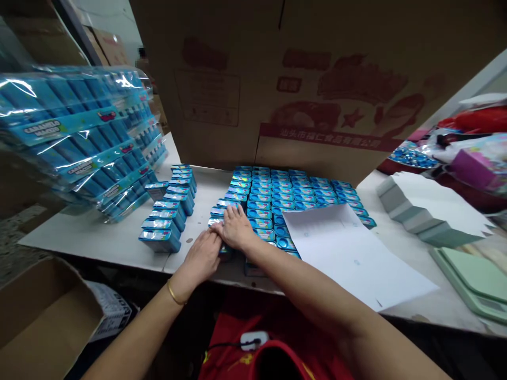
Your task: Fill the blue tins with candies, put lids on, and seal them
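Small blue tins (259, 217) with shiny printed edges stand in several close-packed rows on the white table. My right hand (236, 228) lies over the near end of the leftmost row, its fingers closed on the tins' top edges. Beside it, my left hand (204, 256) presses against the left side of the same row with bent fingers. The two hands touch each other, and they hide the tins beneath them. A separate row of blue tins (160, 232) stands to the left. One white sheet of paper (348, 253) covers part of the right-hand rows.
Clear-wrapped display packs of blue tins (79, 132) are stacked at left. Behind the rows rises a big cardboard box (245, 84). An open carton (47, 316) sits below left. At right are a folded paper stack (431, 203) and a green scale (471, 274).
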Available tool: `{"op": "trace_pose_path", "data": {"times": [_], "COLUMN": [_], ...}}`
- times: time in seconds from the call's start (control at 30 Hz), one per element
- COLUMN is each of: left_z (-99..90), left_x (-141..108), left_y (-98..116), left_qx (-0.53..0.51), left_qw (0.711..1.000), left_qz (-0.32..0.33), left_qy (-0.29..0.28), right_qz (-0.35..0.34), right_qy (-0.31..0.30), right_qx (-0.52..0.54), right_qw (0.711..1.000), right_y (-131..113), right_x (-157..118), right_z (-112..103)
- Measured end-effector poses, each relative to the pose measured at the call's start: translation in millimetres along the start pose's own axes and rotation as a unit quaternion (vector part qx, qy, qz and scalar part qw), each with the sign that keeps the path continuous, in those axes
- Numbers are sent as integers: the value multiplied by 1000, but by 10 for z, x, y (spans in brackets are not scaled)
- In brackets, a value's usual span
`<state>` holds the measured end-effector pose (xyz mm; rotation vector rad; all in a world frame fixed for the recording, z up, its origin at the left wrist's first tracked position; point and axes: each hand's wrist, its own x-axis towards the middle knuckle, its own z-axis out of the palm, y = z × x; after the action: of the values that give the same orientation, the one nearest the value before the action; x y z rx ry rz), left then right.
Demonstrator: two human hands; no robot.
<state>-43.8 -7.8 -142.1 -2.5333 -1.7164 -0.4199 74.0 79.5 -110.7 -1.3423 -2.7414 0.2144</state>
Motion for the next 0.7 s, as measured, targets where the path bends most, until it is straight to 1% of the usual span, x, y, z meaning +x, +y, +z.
{"op": "trace_pose_path", "data": {"times": [0.1,0.17,0.23,0.27,0.3,0.33,0.37,0.4,0.43,0.47,0.5,0.53,0.6,0.7], "left_z": [-50,-90,-133,-155,-175,-193,-208,-220,-227,-230,-229,-223,-199,-152], "left_x": [-105,-171,-212,-217,-209,-188,-154,-111,-61,-9,40,83,142,165], "left_y": [-219,-354,-437,-452,-451,-436,-412,-384,-358,-338,-328,-326,-346,-387], "left_qx": [32,62,89,101,109,114,116,116,115,113,110,108,102,99], "left_qw": [999,997,994,992,992,991,991,991,991,991,991,990,991,992], "left_qz": [-22,-47,-67,-70,-67,-61,-54,-49,-47,-51,-56,-61,-62,-60], "left_qy": [-3,-3,2,8,16,25,36,45,51,56,59,61,61,56], "right_qz": [-1,-22,-83,-112,-125,-115,-80,-28,30,73,101,117,130,135], "right_qy": [13,12,-3,-6,3,24,52,77,86,76,57,36,25,50], "right_qx": [50,83,103,104,98,85,66,45,26,12,1,-8,-21,-20], "right_qw": [999,996,991,988,987,989,993,996,995,994,993,992,991,989], "right_y": [-263,-387,-386,-326,-227,-97,53,210,360,489,590,657,695,602], "right_x": [233,383,505,555,598,639,679,723,773,827,884,941,1042,1138], "right_z": [87,110,81,49,8,-37,-82,-120,-146,-156,-150,-126,-45,84]}}
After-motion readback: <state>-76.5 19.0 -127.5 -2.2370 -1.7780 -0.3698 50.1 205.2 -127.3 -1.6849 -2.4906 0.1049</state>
